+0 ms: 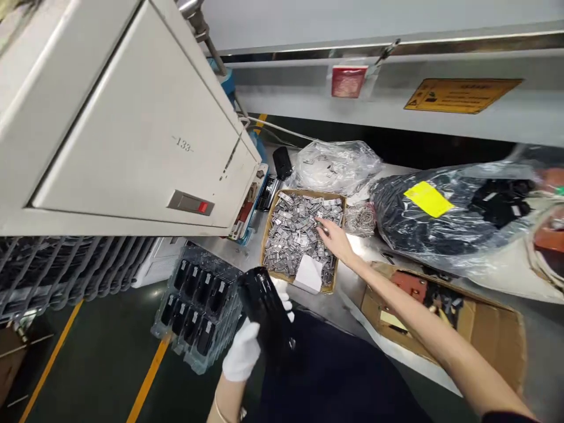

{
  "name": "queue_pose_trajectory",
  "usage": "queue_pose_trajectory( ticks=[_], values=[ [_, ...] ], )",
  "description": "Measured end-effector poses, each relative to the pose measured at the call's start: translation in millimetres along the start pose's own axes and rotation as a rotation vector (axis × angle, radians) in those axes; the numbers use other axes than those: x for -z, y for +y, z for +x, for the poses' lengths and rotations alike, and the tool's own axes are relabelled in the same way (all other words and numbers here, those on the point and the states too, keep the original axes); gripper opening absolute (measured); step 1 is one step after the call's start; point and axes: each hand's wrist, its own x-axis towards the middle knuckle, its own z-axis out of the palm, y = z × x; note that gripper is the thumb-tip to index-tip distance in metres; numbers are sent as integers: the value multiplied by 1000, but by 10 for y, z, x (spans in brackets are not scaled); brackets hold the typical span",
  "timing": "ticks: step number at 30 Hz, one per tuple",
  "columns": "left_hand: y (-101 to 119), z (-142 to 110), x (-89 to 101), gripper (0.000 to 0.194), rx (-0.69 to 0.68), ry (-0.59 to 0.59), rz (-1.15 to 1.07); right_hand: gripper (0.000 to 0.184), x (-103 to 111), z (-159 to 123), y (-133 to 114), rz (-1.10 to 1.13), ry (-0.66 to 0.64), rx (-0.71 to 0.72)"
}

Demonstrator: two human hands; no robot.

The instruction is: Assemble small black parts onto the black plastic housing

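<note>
My left hand (247,346) wears a white glove and grips a glossy black plastic part (267,311) just above my lap. My bare right hand (333,237) reaches forward into a shallow cardboard box (265,235) filled with several small silver metal pieces (295,229). Its fingertips touch the pile near the box's right side; whether a piece is pinched between them I cannot tell. A white paper slip (308,274) lies in the box's near corner.
A clear tray stack (198,305) holding black parts stands at my left. A grey machine cabinet (132,117) marked 133 overhangs on the left. Plastic bags (337,164) with metal pieces and dark goods (440,217) lie behind; an open carton (484,329) sits under my right arm.
</note>
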Motion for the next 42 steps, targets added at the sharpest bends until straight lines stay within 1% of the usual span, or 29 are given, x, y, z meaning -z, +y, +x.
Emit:
queue_pose_trajectory(
  ticks=[1, 2, 3, 5, 6, 7, 9, 10, 12, 14, 17, 20, 21, 23, 25, 27, 28, 30, 32, 35, 37, 39, 42],
  values=[
    [124, 83, -52, 70, 5, -40, 76, 38, 105, -174, -85, 67, 72, -30],
    [252, 173, -132, 72, -5, -89, 226, 41, 233, -385, -181, 133, 136, -54],
    [378, 263, -237, 76, -53, -131, 466, 44, 383, -628, -286, 195, 193, -67],
    [601, 421, -497, 84, -230, -215, 902, 46, 734, -1172, -510, 294, 291, -67],
    [688, 479, -638, 79, -352, -247, 1077, 45, 922, -1448, -623, 325, 332, -58],
    [755, 520, -776, 72, -472, -275, 1206, 44, 1106, -1712, -733, 346, 364, -47],
    [834, 551, -1031, 57, -654, -347, 1362, 42, 1431, -2165, -931, 352, 407, 2],
    [855, 545, -1145, 51, -700, -392, 1408, 39, 1560, -2345, -1011, 334, 416, 38],
    [879, 505, -1349, 42, -721, -491, 1473, 34, 1741, -2610, -1113, 276, 422, 119],
    [889, 445, -1530, 43, -729, -557, 1524, 31, 1839, -2782, -1136, 218, 425, 174],
    [878, 355, -1763, 45, -729, -631, 1576, 32, 1914, -2974, -1084, 162, 429, 209],
    [836, 308, -1952, 40, -733, -723, 1610, 30, 1994, -3161, -1051, 92, 406, 249],
    [819, 305, -2010, 41, -746, -751, 1622, 28, 2026, -3220, -1059, 59, 385, 267],
    [787, 307, -2125, 42, -782, -778, 1681, 26, 2082, -3318, -1102, -57, 327, 322],
    [761, 306, -2244, 41, -815, -776, 1779, 25, 2104, -3377, -1161, -217, 269, 382],
    [741, 291, -2363, 44, -836, -787, 1874, 24, 2074, -3393, -1220, -335, 243, 399],
    [734, 278, -2419, 48, -840, -816, 1900, 23, 2039, -3387, -1248, -350, 249, 395],
    [723, 248, -2518, 53, -848, -867, 1936, 23, 1934, -3357, -1303, -349, 279, 374],
    [712, 230, -2586, 48, -860, -876, 1966, 24, 1806, -3319, -1356, -360, 336, 357],
    [686, 256, -2595, 34, -898, -818, 1996, 26, 1651, -3269, -1399, -405, 417, 321],
    [664, 309, -2533, 37, -942, -781, 1955, 26, 1616, -3241, -1375, -371, 446, 296],
    [641, 371, -2431, 41, -996, -755, 1900, 26, 1631, -3223, -1310, -335, 488, 261],
    [605, 467, -2297, 37, -1084, -735, 1781, 35, 1636, -3236, -1177, -382, 621, 208]
  ],
)
